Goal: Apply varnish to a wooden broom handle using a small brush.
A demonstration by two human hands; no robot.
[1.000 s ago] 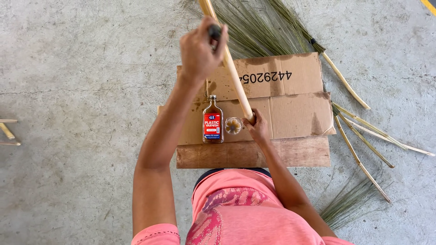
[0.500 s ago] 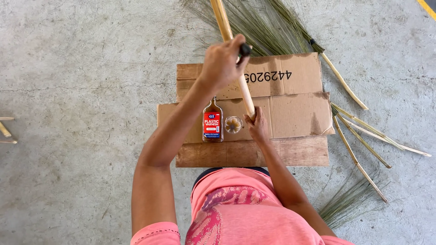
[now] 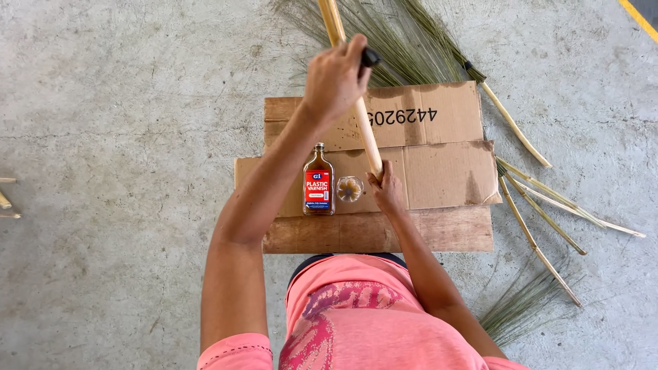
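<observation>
My left hand (image 3: pixel 334 77) is raised over a long pale bamboo stick (image 3: pixel 363 133) and is closed on a small black-handled tool (image 3: pixel 370 56) that presses against the stick. My right hand (image 3: pixel 387 193) grips the stick's near end, just above the flattened cardboard (image 3: pixel 445 175). A flat brown glass bottle (image 3: pixel 319 181) with a red and blue label lies on the cardboard left of my right hand. A small clear cap (image 3: pixel 349 189) sits between the bottle and that hand. The tool's tip is hidden behind my fingers.
Green grass broom heads (image 3: pixel 404 41) fan out beyond the cardboard. Several thin bamboo sticks (image 3: pixel 541 205) lie on the concrete at the right, with another grass bundle (image 3: pixel 524 308) near my right elbow. Stick ends (image 3: pixel 5 202) show at the left edge.
My left hand has slid to the right along the stick with the black-handled tool, then a little farther up it. My right hand, the bottle and the cap have stayed put.
</observation>
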